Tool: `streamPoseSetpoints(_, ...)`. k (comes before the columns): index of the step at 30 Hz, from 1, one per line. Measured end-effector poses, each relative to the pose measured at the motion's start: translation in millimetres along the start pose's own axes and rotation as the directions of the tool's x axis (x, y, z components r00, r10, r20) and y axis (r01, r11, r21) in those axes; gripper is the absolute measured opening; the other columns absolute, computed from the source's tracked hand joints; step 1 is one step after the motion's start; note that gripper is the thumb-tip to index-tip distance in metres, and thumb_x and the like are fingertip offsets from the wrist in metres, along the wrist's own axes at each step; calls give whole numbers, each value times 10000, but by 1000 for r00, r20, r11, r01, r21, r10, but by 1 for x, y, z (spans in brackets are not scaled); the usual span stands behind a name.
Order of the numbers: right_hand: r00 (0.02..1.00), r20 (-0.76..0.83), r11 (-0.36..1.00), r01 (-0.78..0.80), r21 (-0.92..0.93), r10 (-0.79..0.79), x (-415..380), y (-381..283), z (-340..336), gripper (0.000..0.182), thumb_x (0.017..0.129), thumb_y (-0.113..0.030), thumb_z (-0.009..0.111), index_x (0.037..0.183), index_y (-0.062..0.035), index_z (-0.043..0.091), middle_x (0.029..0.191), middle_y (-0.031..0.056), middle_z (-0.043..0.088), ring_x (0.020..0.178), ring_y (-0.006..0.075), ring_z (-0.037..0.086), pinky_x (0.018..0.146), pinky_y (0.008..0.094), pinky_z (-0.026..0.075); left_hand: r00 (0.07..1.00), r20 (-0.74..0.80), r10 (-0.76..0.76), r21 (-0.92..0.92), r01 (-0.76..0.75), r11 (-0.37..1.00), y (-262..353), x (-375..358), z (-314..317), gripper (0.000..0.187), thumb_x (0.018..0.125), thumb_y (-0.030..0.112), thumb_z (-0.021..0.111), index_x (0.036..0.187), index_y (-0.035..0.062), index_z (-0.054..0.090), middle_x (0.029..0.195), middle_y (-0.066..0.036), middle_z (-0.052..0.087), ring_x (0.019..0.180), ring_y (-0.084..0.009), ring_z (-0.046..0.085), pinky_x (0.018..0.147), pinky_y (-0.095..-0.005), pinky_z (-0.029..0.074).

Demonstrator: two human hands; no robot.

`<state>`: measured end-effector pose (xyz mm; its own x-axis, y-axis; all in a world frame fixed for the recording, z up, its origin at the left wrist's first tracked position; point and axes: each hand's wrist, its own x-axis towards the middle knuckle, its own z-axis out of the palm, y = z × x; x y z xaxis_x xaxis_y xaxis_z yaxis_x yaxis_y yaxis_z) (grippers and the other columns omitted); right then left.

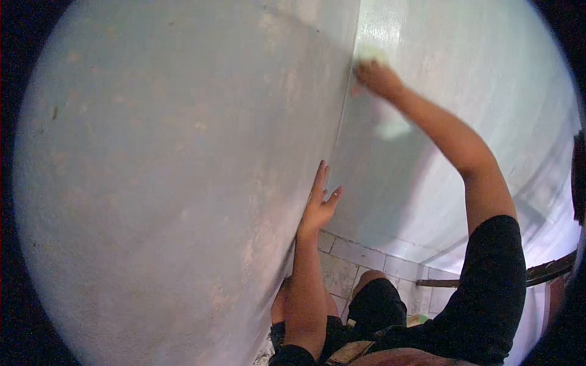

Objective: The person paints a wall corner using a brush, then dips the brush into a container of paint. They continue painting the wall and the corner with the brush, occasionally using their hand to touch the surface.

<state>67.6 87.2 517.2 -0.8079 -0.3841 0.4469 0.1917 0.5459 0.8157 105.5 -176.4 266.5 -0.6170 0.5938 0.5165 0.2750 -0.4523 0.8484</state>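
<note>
My left hand [320, 204] rests against the edge of the grey wall surface [183, 152] on the left, fingers spread and pointing up, holding nothing. Higher up, my right hand [377, 76] is against the pale, shiny wall [482, 79] on the right, close to the corner line. Its fingers are closed on a light greenish cloth-like thing [371, 56], blurred by motion, so its exact shape cannot be made out. A soft whitish reflection shows on the wall below the right hand.
Below are white tiles [351, 251] at the wall's foot and my legs in dark shorts [376, 302]. A dark bar [439, 283] runs at the lower right, behind my right sleeve. A dark object [578, 177] stands at the far right edge.
</note>
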Motion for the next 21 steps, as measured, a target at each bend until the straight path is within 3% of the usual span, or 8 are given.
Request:
streamPoseSetpoints(5, 920, 349, 955, 81, 284, -182, -64, -81, -18, 238, 861, -250, 460, 1007, -93, 562, 960, 118, 604, 875, 330, 599, 732, 434, 491, 1000, -14, 28, 72, -27, 997, -2, -2, 0, 745, 837, 70, 571, 1412, 143, 103, 1440, -135, 207, 1326, -258, 208, 988, -465, 297)
streamPoseSetpoints(7, 883, 469, 865, -226, 447, -12, -55, -68, -34, 217, 844, -211, 474, 1012, -107, 563, 979, 131, 609, 891, 335, 592, 764, 447, 473, 998, -25, 59, 72, -57, 996, 3, 1, -1, 750, 834, 81, 579, 1412, 154, 106, 1436, -136, 220, 1323, -263, 217, 989, -475, 290)
streamPoseSetpoints(8, 922, 387, 884, -178, 433, -4, -47, -51, -29, 224, 868, -191, 441, 1024, -76, 553, 961, 162, 595, 845, 350, 589, 750, 462, 467, 999, -28, 46, 77, -44, 996, 1, 1, -1, 756, 832, 86, 583, 1412, 155, 102, 1431, -138, 231, 1320, -269, 224, 992, -478, 286)
streamPoseSetpoints(11, 832, 484, 847, -444, 291, 270, -4, 19, -47, 338, 764, -364, 583, 878, -47, 607, 840, 180, 623, 793, 364, 594, 700, 447, 474, 999, -16, 37, 125, -35, 991, 3, -1, 0, 762, 830, 87, 581, 1412, 150, 93, 1424, -140, 251, 1311, -276, 242, 999, -476, 280)
streamPoseSetpoints(15, 945, -24, 923, -314, 221, 327, 25, 69, -80, 220, 798, -116, 487, 995, -112, 583, 886, 128, 609, 838, 320, 594, 699, 431, 487, 999, -6, 36, 214, -34, 976, 5, 0, -3, 755, 831, 67, 558, 1413, 144, 82, 1421, -130, 263, 1306, -273, 252, 1007, -457, 280)
streamPoseSetpoints(17, 965, -89, 963, -235, 134, 248, 24, 69, -89, 218, 808, -161, 510, 1017, -128, 562, 926, 112, 590, 827, 319, 592, 678, 412, 500, 1000, -8, 23, 158, -21, 987, 6, 0, -1, 753, 831, 64, 553, 1413, 147, 82, 1420, -128, 268, 1305, -270, 255, 1005, -454, 284)
streamPoseSetpoints(20, 993, -63, 993, -99, 63, 103, -11, 33, -62, 276, 804, -274, 538, 1037, -127, 543, 978, 103, 575, 850, 315, 580, 674, 410, 507, 998, -7, 56, 193, -53, 980, -2, 2, -5, 749, 831, 49, 541, 1413, 149, 81, 1418, -122, 274, 1303, -264, 259, 1004, -446, 289)
streamPoseSetpoints(21, 963, 205, 976, -199, 91, 177, -26, 17, -44, 352, 779, -353, 553, 1034, -110, 543, 1020, 95, 560, 889, 305, 563, 710, 415, 497, 996, 2, 86, 284, -84, 955, -5, 1, -4, 747, 830, 35, 534, 1413, 148, 81, 1419, -118, 275, 1304, -260, 260, 1004, -442, 290)
